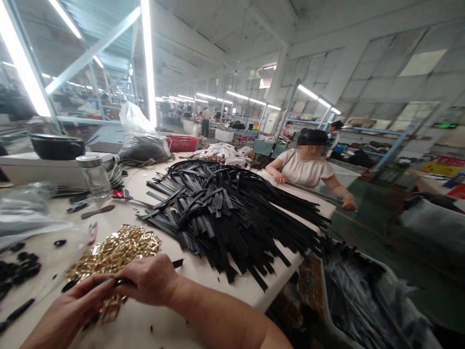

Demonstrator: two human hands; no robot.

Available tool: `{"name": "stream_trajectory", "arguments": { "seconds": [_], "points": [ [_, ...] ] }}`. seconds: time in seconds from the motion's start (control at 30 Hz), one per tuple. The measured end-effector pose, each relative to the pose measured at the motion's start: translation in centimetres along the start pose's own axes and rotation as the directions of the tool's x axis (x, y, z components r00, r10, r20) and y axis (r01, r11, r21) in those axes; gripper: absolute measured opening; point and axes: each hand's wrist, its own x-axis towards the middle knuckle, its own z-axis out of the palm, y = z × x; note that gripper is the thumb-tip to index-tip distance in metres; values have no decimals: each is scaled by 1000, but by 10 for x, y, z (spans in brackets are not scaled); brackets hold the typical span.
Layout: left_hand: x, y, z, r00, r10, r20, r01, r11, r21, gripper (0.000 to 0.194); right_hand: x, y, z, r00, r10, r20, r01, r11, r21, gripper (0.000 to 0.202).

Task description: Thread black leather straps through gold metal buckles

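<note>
At the lower left of the head view, my left hand (82, 303) and my right hand (154, 278) meet over the table, both closed on a narrow black strap (123, 281). A short end of it sticks out past my right hand. Just behind my hands lies a pile of gold metal buckles (127, 242). One gold buckle (110, 310) is beneath my fingers; whether it is on the strap I cannot tell. A large heap of black straps (218, 208) spreads over the middle of the table.
A glass jar (95, 179), a black bowl (57, 146), and small black parts (22, 266) on plastic stand left. Behind the heap are white pieces (221, 154) and a red basket (182, 143). Another person (305, 167) is across the table; a lined bin (366, 291) stands right.
</note>
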Motion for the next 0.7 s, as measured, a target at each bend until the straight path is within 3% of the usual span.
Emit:
{"name": "stream_trajectory", "arguments": {
  "seconds": [0.1, 0.3, 0.53, 0.7],
  "points": [
    [-8, 5, 0, 995, 31, 91, -30, 999, -13, 48, 0, -3, -7, 1000, 2, -15, -1, 1000, 15, 27],
    [-18, 8, 5, 988, 101, 114, -88, 990, -113, 39, -2, -5, -20, 999, -35, -32, 35, 999, 9, 27],
    [-17, 4, 4, 986, 125, 109, -93, 960, -263, 24, -3, -6, -18, 997, -27, -75, 31, 998, 60, 23],
    [-29, 7, 9, 975, 166, 149, -118, 950, -288, 20, -2, -9, -19, 998, 6, -68, 9, 977, 214, 12]
  ]
}}
